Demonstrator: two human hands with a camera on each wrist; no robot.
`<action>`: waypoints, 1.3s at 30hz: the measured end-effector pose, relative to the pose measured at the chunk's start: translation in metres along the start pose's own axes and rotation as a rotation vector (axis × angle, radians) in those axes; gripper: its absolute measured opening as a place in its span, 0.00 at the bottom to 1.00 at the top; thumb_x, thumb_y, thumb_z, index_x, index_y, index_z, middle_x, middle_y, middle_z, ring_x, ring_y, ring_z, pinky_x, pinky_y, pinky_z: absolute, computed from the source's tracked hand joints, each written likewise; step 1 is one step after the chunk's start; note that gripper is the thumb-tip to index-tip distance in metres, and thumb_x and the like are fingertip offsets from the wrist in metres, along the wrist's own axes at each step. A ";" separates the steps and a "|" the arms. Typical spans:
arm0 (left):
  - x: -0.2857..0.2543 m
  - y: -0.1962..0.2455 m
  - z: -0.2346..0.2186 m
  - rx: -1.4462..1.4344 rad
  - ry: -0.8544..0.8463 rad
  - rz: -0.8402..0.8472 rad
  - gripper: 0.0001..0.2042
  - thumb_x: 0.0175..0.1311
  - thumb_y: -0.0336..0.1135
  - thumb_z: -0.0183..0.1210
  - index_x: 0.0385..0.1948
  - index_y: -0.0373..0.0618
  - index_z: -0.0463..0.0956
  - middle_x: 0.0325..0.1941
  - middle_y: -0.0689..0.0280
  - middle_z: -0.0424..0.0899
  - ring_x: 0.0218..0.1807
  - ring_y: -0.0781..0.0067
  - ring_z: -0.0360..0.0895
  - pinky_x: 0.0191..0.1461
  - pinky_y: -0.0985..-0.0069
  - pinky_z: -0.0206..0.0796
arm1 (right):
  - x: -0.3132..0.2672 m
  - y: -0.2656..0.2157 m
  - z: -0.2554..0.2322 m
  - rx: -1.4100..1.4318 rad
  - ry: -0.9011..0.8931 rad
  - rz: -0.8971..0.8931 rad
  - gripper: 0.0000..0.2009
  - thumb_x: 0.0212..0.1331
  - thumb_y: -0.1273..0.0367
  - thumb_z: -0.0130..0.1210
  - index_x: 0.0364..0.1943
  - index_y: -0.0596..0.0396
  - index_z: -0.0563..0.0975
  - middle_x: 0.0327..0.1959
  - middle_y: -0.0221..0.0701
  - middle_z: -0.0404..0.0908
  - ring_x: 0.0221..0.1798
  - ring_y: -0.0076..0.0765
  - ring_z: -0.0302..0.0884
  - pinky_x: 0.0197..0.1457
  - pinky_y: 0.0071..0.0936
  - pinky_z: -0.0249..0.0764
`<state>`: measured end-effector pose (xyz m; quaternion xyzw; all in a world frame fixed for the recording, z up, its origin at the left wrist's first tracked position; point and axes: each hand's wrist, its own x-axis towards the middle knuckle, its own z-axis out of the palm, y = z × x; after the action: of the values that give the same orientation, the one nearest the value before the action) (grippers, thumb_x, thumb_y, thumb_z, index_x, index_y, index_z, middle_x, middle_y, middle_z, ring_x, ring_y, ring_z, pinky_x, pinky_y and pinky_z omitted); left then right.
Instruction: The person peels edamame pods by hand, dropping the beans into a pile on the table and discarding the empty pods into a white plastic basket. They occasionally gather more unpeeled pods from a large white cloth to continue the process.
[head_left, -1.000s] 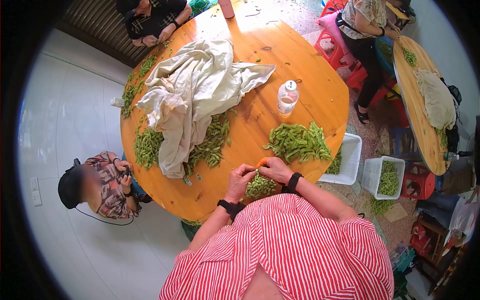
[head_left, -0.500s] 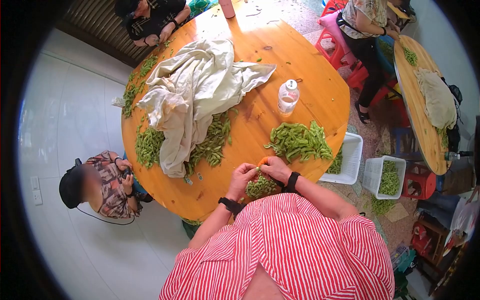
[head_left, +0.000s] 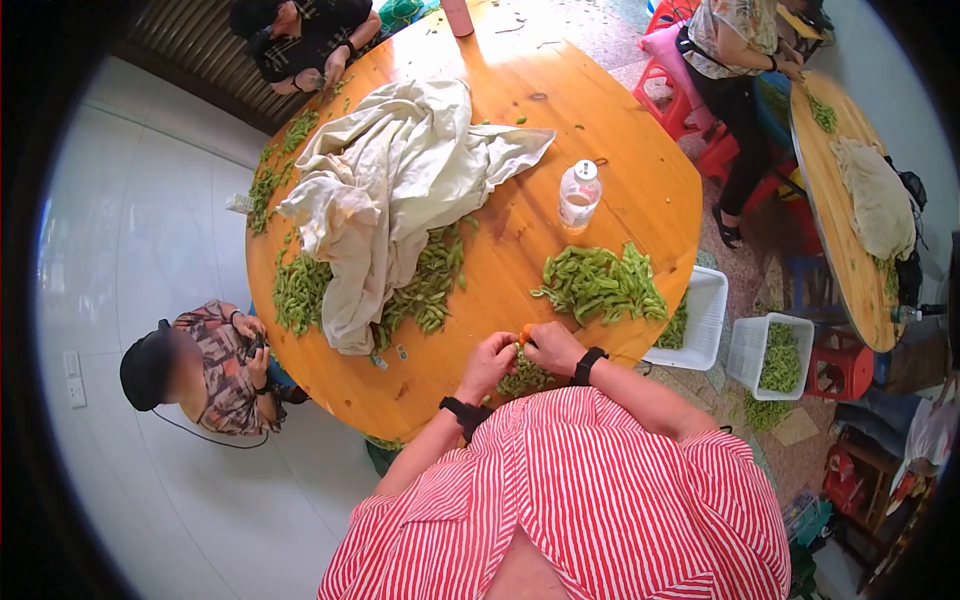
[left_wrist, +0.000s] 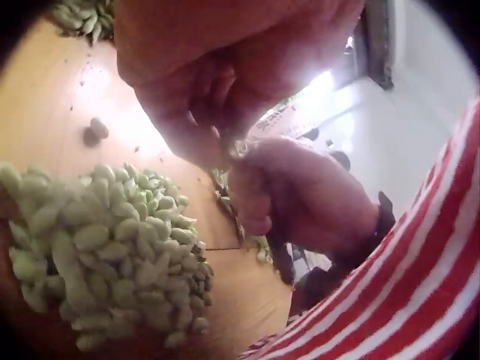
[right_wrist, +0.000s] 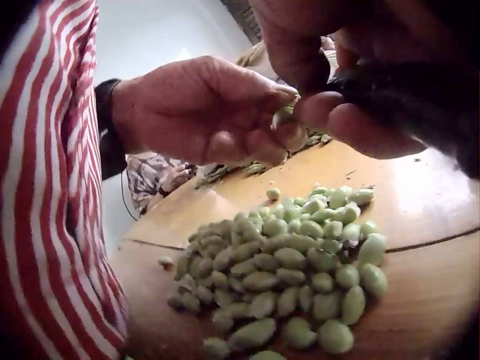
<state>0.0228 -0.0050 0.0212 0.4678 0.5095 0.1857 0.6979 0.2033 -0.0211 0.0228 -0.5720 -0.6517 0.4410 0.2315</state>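
My left hand (head_left: 487, 366) and right hand (head_left: 556, 349) meet fingertip to fingertip over a heap of shelled green beans (head_left: 524, 378) at the table's near edge. In the right wrist view my left hand (right_wrist: 196, 109) pinches a small green bean (right_wrist: 283, 115) between thumb and fingers. The curled fingers of my right hand (left_wrist: 304, 191) close on a pale green pod (left_wrist: 239, 148) beside the left fingertips, partly hidden. Something orange (head_left: 526, 333) shows at the right fingertips. Unshelled pods (head_left: 603, 283) lie in a pile beyond my right hand.
On the round table (head_left: 480, 290) are a crumpled cloth (head_left: 400, 170) over more pods and a bottle (head_left: 579, 197). White baskets (head_left: 704, 320) with pods stand to the right. One person sits left, another far left, and a third stands by a second table (head_left: 850, 220).
My hands have stayed over the bean heap, with a small shift of the fingers; the left hand's fingers look more spread. The far-left person's hands have moved slightly.
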 end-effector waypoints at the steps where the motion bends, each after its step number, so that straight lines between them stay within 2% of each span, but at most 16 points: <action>1: 0.000 -0.005 0.000 0.107 0.006 0.041 0.08 0.65 0.30 0.53 0.42 0.38 0.75 0.28 0.70 0.77 0.27 0.83 0.74 0.30 0.82 0.68 | -0.001 0.002 0.002 0.001 -0.002 -0.002 0.12 0.49 0.66 0.52 0.29 0.63 0.78 0.25 0.53 0.77 0.32 0.57 0.77 0.36 0.45 0.72; 2: 0.000 -0.009 -0.001 0.107 0.009 0.041 0.08 0.65 0.30 0.53 0.42 0.38 0.75 0.28 0.70 0.77 0.27 0.83 0.74 0.30 0.82 0.68 | 0.000 0.005 0.005 0.028 -0.006 0.003 0.12 0.50 0.66 0.52 0.30 0.63 0.78 0.25 0.53 0.77 0.32 0.57 0.77 0.35 0.44 0.72; 4: -0.001 -0.010 -0.004 0.428 0.000 0.265 0.07 0.64 0.28 0.53 0.40 0.38 0.75 0.28 0.70 0.78 0.27 0.82 0.74 0.31 0.82 0.69 | 0.000 0.001 0.002 0.053 -0.010 0.002 0.12 0.50 0.65 0.53 0.30 0.63 0.78 0.26 0.53 0.77 0.32 0.57 0.78 0.35 0.44 0.72; 5: -0.002 -0.010 -0.003 0.430 0.005 0.267 0.07 0.64 0.28 0.53 0.40 0.38 0.75 0.28 0.70 0.78 0.27 0.82 0.74 0.31 0.82 0.69 | -0.001 -0.001 0.001 0.067 -0.029 0.051 0.13 0.51 0.65 0.53 0.30 0.63 0.78 0.26 0.53 0.78 0.32 0.57 0.78 0.35 0.44 0.72; 8: 0.002 -0.003 -0.004 -0.220 0.014 -0.142 0.05 0.60 0.26 0.55 0.36 0.37 0.75 0.29 0.66 0.80 0.27 0.77 0.78 0.31 0.80 0.72 | 0.003 -0.001 0.000 0.077 0.037 0.067 0.14 0.53 0.62 0.53 0.28 0.63 0.77 0.26 0.53 0.77 0.31 0.57 0.77 0.33 0.44 0.70; 9: 0.001 0.000 -0.005 -0.315 0.030 -0.150 0.04 0.61 0.26 0.56 0.36 0.39 0.75 0.30 0.65 0.80 0.26 0.76 0.78 0.31 0.80 0.73 | 0.005 0.003 0.001 0.066 0.065 0.051 0.15 0.54 0.61 0.52 0.27 0.63 0.77 0.26 0.53 0.76 0.31 0.57 0.77 0.33 0.44 0.70; 14: 0.004 -0.004 -0.006 -0.244 0.034 -0.161 0.07 0.63 0.32 0.58 0.37 0.39 0.76 0.30 0.68 0.80 0.29 0.79 0.78 0.34 0.80 0.74 | 0.004 0.004 0.005 0.017 0.043 0.000 0.13 0.55 0.63 0.53 0.28 0.62 0.75 0.25 0.53 0.76 0.30 0.57 0.76 0.32 0.44 0.70; 17: 0.003 -0.001 -0.005 -0.270 0.078 -0.151 0.06 0.64 0.32 0.57 0.37 0.39 0.76 0.32 0.68 0.80 0.31 0.79 0.78 0.35 0.81 0.73 | 0.002 -0.008 -0.001 -0.016 -0.002 -0.015 0.12 0.57 0.64 0.54 0.31 0.62 0.75 0.25 0.51 0.77 0.31 0.56 0.77 0.33 0.43 0.72; 25: 0.002 0.003 -0.005 -0.378 0.065 -0.158 0.04 0.64 0.29 0.56 0.36 0.39 0.76 0.30 0.65 0.81 0.28 0.76 0.79 0.34 0.80 0.73 | -0.002 -0.014 0.000 -0.179 0.003 -0.091 0.12 0.58 0.64 0.54 0.28 0.60 0.75 0.26 0.50 0.78 0.32 0.57 0.77 0.35 0.46 0.72; 27: -0.002 0.006 -0.007 -0.374 0.039 -0.182 0.04 0.64 0.29 0.56 0.36 0.40 0.76 0.30 0.66 0.81 0.30 0.76 0.79 0.35 0.80 0.73 | -0.002 -0.014 0.001 -0.206 0.012 -0.029 0.15 0.56 0.59 0.56 0.27 0.59 0.76 0.24 0.49 0.78 0.30 0.58 0.77 0.33 0.48 0.72; 29: -0.006 0.001 -0.006 -0.319 0.072 -0.163 0.04 0.64 0.30 0.56 0.37 0.42 0.76 0.30 0.69 0.79 0.32 0.77 0.78 0.34 0.79 0.73 | -0.003 -0.010 0.000 -0.192 0.033 -0.047 0.14 0.55 0.60 0.56 0.26 0.59 0.76 0.22 0.49 0.77 0.29 0.57 0.77 0.33 0.47 0.72; 31: -0.013 -0.007 -0.009 -0.200 0.098 -0.153 0.05 0.61 0.30 0.56 0.36 0.40 0.77 0.31 0.66 0.79 0.33 0.74 0.79 0.36 0.77 0.73 | 0.001 -0.006 -0.007 -0.163 0.091 -0.010 0.10 0.54 0.64 0.54 0.28 0.58 0.75 0.22 0.47 0.77 0.30 0.56 0.78 0.35 0.48 0.74; 33: -0.019 -0.018 -0.015 0.435 0.264 0.238 0.07 0.58 0.28 0.56 0.35 0.36 0.76 0.32 0.60 0.79 0.34 0.67 0.79 0.38 0.72 0.71 | 0.007 -0.003 -0.022 -0.223 0.208 0.053 0.09 0.53 0.65 0.54 0.28 0.57 0.75 0.25 0.45 0.78 0.31 0.54 0.78 0.36 0.46 0.74; 34: -0.024 -0.016 -0.015 0.508 0.279 0.261 0.08 0.54 0.27 0.56 0.34 0.34 0.76 0.34 0.54 0.78 0.37 0.59 0.78 0.41 0.69 0.70 | 0.011 0.000 -0.030 -0.220 0.204 0.060 0.09 0.53 0.65 0.54 0.28 0.57 0.75 0.25 0.45 0.78 0.31 0.54 0.78 0.36 0.46 0.74; 37: -0.035 -0.014 -0.013 0.594 0.256 0.387 0.08 0.55 0.26 0.55 0.35 0.35 0.76 0.33 0.53 0.78 0.37 0.55 0.78 0.42 0.69 0.70 | 0.015 0.007 -0.051 -0.329 0.348 0.103 0.06 0.52 0.68 0.54 0.31 0.56 0.76 0.30 0.44 0.77 0.34 0.52 0.78 0.37 0.43 0.75; 39: -0.036 -0.017 -0.013 0.588 0.267 0.401 0.07 0.55 0.26 0.55 0.34 0.35 0.76 0.33 0.53 0.77 0.36 0.55 0.77 0.42 0.68 0.70 | 0.011 0.000 -0.064 -0.383 0.478 0.116 0.08 0.50 0.71 0.54 0.34 0.57 0.77 0.35 0.42 0.75 0.37 0.51 0.77 0.38 0.41 0.75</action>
<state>-0.0077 -0.0337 0.0257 0.7102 0.5258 0.2237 0.4112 0.2527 0.0093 0.0526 -0.7291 -0.6162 0.1754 0.2406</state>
